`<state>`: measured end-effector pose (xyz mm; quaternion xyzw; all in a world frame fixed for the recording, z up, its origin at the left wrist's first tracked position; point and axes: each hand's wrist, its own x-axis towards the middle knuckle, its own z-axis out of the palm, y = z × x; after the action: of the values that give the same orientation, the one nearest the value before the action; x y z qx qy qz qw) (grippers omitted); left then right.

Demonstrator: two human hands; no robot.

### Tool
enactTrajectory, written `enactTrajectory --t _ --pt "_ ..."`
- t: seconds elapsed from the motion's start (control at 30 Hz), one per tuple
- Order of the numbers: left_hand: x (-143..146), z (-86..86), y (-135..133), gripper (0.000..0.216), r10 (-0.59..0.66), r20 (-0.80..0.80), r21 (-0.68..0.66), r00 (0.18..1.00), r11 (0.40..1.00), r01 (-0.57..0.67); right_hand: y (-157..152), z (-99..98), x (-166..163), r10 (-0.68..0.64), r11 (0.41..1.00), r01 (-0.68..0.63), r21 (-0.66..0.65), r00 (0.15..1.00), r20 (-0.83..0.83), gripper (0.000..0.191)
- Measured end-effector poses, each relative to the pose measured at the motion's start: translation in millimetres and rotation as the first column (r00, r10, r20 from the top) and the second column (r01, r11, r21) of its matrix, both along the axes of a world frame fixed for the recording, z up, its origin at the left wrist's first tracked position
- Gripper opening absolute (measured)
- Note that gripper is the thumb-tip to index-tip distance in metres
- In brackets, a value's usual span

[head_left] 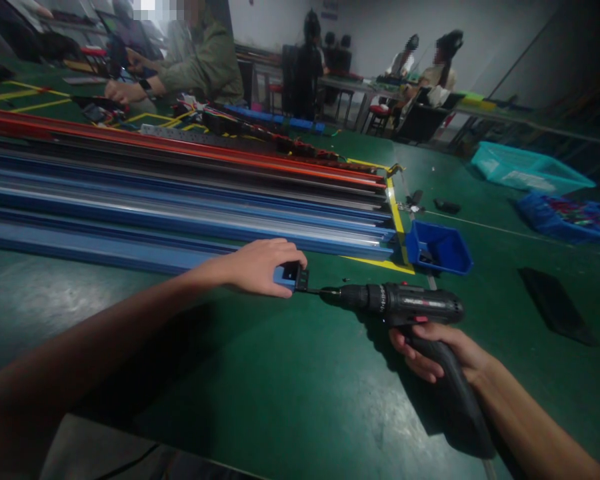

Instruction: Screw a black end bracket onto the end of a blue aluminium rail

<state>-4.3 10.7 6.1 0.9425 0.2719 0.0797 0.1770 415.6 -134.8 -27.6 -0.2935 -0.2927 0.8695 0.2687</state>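
Head view, frame centre: blue rail end [286, 275] lies on the green desk [280, 393], my left hand [260, 267] with its grip closed over it. Bit of the drill [400, 303] meets it from the right; right hand [443, 350] grip wraps the handle. Blue bin [437, 248] sits just beyond.

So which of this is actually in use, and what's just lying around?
In use: blue rail gripped by left hand; black end cap; drill in right hand.
Lying about: small blue bin; teal tray; black pad; stacked rails.
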Motion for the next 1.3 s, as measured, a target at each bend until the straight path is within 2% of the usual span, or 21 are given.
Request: enactTrajectory --t 1.3 --pt "-1.2 -0.1 -1.0 0.054 0.003 -0.014 0.005 1.000 1.000 -0.003 0.2 3.7 -3.5 0.010 1.000 -0.010 0.020 1.000 0.002 0.035"
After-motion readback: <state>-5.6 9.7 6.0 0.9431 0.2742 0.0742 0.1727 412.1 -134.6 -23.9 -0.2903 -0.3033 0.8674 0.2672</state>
